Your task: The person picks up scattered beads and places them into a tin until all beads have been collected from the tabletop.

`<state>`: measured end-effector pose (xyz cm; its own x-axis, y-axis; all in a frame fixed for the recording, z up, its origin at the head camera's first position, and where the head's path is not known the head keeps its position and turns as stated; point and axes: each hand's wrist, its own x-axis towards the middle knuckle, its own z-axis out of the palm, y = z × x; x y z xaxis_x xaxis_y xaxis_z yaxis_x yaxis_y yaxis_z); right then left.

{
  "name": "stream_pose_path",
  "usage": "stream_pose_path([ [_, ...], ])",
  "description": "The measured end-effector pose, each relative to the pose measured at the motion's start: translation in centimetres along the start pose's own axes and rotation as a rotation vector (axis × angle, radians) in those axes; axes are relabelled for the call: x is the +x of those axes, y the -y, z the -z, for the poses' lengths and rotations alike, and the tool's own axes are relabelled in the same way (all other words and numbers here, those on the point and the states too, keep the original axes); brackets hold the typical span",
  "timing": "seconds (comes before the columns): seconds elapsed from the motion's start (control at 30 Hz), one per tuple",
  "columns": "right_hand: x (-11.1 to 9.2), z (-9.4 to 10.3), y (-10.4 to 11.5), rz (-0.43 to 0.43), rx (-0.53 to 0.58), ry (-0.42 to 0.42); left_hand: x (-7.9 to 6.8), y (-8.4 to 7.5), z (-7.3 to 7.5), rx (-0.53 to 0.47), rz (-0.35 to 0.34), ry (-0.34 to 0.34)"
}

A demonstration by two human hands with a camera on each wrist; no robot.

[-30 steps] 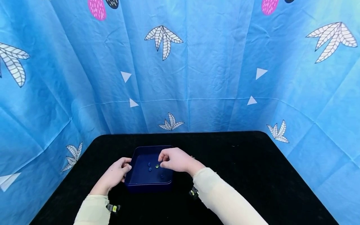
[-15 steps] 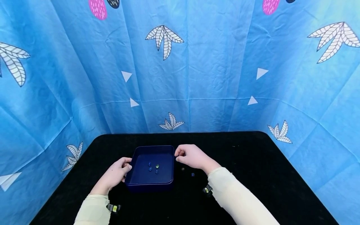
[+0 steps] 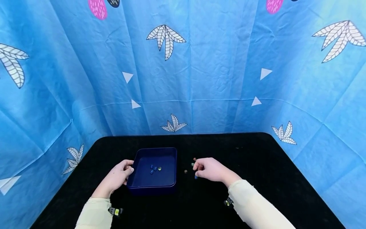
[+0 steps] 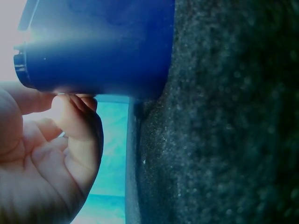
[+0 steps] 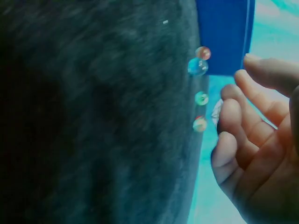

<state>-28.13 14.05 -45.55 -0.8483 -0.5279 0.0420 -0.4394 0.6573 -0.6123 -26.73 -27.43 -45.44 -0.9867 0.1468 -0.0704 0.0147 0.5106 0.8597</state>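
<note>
Flanking the near side of the dark blue box [image 3: 151, 190], the left sleeve [image 3: 94, 214] and the right sleeve [image 3: 257, 203], both pale, each have a small black device [image 3: 115, 211] at the cuff. The box sits on a black table [image 3: 228, 200].

At the box's left wall is the left hand [image 3: 115, 175], its fingers loosely bent and resting against the outside of that wall. To the right of the box, well apart from it, hangs the right hand [image 3: 213, 170], thumb and fingers bent and slightly spread, with a gap between the tips.

Four marbles lie on the table right of the box: a blue marble [image 3: 196, 177] at the thumb of the right hand, though whether they touch I cannot tell; a brownish marble [image 3: 186, 171], nearest to the box; then, farther back, a green marble [image 3: 193, 164] and a reddish marble [image 3: 194, 159].

Inside the box, on its floor, three blue marbles [image 3: 155, 168] form a loose cluster, with a yellow-green marble [image 3: 159, 169] just to their right.

Behind the box, past the table's far edge, hangs a blue cloth [image 3: 217, 63] printed with white leaves and triangles.
</note>
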Motion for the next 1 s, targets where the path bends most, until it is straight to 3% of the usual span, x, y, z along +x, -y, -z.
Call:
stream_pose_path([
  [0.53, -0.7, -0.8, -0.6, -0.056, 0.019, 0.121, -0.1, -0.1, 0.0, 0.008, 0.018, -0.009],
  [1.0, -0.4, -1.3, -0.6, -0.069, -0.028, 0.121, -0.2, 0.0, 0.1, -0.017, 0.015, -0.001],
])
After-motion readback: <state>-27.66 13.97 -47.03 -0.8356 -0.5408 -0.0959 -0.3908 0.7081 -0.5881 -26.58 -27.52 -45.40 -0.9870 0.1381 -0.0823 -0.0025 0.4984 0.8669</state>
